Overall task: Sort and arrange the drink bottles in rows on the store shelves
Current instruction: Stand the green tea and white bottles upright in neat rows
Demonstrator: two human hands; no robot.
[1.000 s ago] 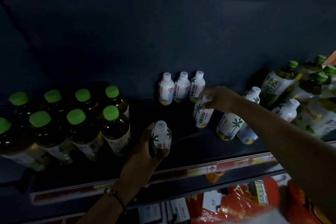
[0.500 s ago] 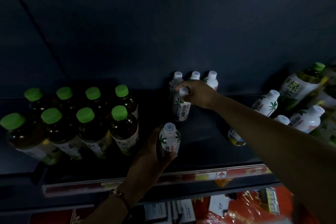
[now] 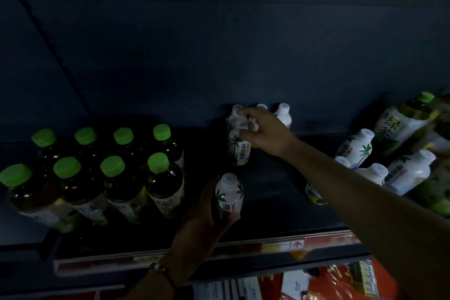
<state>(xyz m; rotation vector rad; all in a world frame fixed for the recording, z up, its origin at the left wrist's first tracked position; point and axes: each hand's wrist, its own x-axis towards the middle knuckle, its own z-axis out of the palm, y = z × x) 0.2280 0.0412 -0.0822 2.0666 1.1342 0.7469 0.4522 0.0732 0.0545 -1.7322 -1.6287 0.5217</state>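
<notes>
On the dim dark shelf (image 3: 272,212), my right hand (image 3: 264,133) grips 1 white bottle (image 3: 239,147) by its cap at the back wall (image 3: 219,44); my left hand (image 3: 207,214) holds another white bottle (image 3: 230,193) near the front edge, beside 8 green-capped bottles (image 3: 158,178).

The dark tea bottles (image 3: 165,185) on the left carry bright green caps over near-black liquid, with pale labels low on their bodies. The white bottle (image 3: 229,196) near the shelf's front edge is white with a white cap, green palm-tree prints and dark lettering. The white bottle at the back (image 3: 239,147) shows the same palm pattern, with a yellow patch at its base. The shelf (image 3: 267,202) and its back wall are deep navy. The price strip (image 3: 280,246) along the front edge is red and white. Red and orange packaging (image 3: 341,282) lies below.
</notes>
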